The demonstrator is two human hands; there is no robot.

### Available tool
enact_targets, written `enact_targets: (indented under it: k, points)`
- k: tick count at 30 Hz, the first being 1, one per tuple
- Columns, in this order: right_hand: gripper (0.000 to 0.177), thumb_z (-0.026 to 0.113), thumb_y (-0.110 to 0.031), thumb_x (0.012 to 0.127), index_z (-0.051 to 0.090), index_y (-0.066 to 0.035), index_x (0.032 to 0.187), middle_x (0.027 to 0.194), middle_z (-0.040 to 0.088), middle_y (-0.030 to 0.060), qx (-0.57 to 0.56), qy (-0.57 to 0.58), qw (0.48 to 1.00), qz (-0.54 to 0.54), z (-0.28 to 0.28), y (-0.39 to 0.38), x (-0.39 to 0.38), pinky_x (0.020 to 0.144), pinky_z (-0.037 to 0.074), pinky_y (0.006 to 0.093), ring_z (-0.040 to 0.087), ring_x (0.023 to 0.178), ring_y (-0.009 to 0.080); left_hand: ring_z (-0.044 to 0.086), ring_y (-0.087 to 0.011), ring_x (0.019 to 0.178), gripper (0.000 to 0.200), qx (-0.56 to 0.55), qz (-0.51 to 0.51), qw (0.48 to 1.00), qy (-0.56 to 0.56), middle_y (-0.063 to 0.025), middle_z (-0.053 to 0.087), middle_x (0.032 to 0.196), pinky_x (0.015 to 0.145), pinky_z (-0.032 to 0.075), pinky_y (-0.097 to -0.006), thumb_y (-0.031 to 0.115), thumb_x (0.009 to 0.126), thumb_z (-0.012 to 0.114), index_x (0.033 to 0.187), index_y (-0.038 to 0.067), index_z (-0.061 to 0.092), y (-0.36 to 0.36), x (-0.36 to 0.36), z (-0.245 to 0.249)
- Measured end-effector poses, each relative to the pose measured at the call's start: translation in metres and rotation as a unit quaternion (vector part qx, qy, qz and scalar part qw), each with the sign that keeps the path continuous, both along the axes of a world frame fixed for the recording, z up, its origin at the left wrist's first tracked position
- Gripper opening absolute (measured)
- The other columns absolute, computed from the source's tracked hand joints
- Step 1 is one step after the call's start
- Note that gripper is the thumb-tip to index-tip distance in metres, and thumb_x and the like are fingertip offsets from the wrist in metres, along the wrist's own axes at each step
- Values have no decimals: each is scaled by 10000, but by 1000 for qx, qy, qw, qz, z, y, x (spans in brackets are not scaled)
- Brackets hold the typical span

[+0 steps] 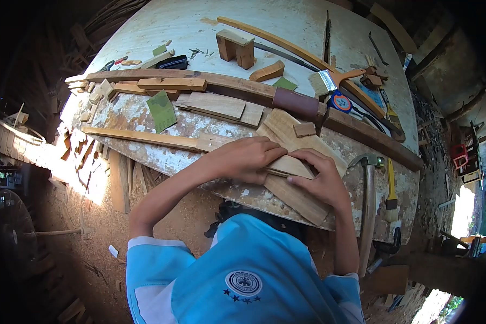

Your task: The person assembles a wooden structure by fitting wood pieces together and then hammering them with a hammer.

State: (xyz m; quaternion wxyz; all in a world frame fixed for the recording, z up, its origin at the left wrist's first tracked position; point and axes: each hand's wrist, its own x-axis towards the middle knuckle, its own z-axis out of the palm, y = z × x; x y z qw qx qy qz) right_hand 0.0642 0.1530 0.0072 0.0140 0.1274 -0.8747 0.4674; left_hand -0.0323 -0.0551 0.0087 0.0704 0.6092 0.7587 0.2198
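Observation:
Near the table's front edge, my left hand point(249, 158) has its fingers closed on a narrow wooden piece point(292, 166). The fingers of my right hand point(322, 175) are bent around the right end of the same piece, thumb on the near side. Beneath lies a wider flat board point(299, 200), slanting toward the table edge. Another pale board point(302, 139) is just beyond my hands, with a small wooden block point(304, 129) on it. A long thin strip point(146, 136) stretches leftward from beside my left hand.
A hammer point(368, 200) and a yellow-handled brush point(391, 189) lie to the right. A long dark beam point(227, 85) crosses the table point(167, 32) behind my hands. Green sandpaper point(161, 111), stacked boards point(216, 105) and a wide brush point(329, 81) lie around it.

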Motion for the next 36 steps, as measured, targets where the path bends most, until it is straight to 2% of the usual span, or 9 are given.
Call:
enact_targets:
  k: [10,13,14,18,20,26,28,32,36]
  points:
    - [482,745,-39,635,603,9,1094,1120,623,151,15,-22,999,-21,3,5,-6,924,442,329,593,1054,248,567,-339,983,584,6,-21,1000,12,-189,572,1084,846,463,-421,207,682,663,1183,-39,492,4,-14,-4]
    - [493,730,-43,657,588,-9,1127,1150,605,147,1,-14,1000,-28,-2,4,0,949,425,340,571,1092,258,566,-333,1005,527,126,-4,992,5,-181,575,1110,857,456,-415,290,755,684,1153,-21,533,-11,-14,-4]
    - [478,723,-44,669,591,-14,1127,1144,608,147,1,7,999,-38,-6,2,3,943,429,347,572,1091,268,567,-325,1018,473,169,14,985,-37,-163,594,1102,878,446,-406,357,800,678,1113,16,583,-18,-21,-3]
    - [466,708,-59,702,587,-30,1150,1163,593,154,-10,48,995,-88,-16,-7,13,946,426,354,556,1115,288,634,-185,859,200,249,277,928,-15,-90,672,934,733,497,-304,133,821,623,988,30,661,-75,-96,9]
    - [494,722,-71,691,577,-23,1161,1172,581,161,-9,55,993,-99,-18,-8,13,943,428,359,556,1107,302,663,-231,789,204,227,405,886,12,-147,685,895,714,519,-316,78,816,571,977,10,677,-100,-148,18]
    - [600,777,-122,628,558,-12,1175,1167,576,172,-20,60,993,-101,-18,-3,12,942,430,366,559,1094,313,668,-291,798,219,89,467,880,11,-182,679,831,746,520,-351,145,797,599,956,31,697,-122,-302,-34]
    - [609,775,-156,638,545,2,1180,1157,578,172,-26,67,993,-90,-19,-1,9,940,431,369,560,1095,306,661,-301,834,206,48,495,867,-2,-158,687,836,802,504,-403,219,774,645,918,95,724,-110,-318,-42]
    - [577,739,-185,687,531,18,1186,1132,589,173,-157,32,979,-125,-29,-1,10,939,433,363,570,1081,288,649,-254,846,116,-89,483,855,168,-85,695,810,805,442,-445,272,736,701,820,204,743,-83,-317,-40]
    - [570,722,-207,706,527,25,1190,1109,600,170,-132,14,982,-135,-30,0,11,938,433,355,578,1068,278,653,-266,813,114,-41,476,870,120,-89,691,799,753,478,-419,215,752,667,825,164,738,-85,-322,-46]
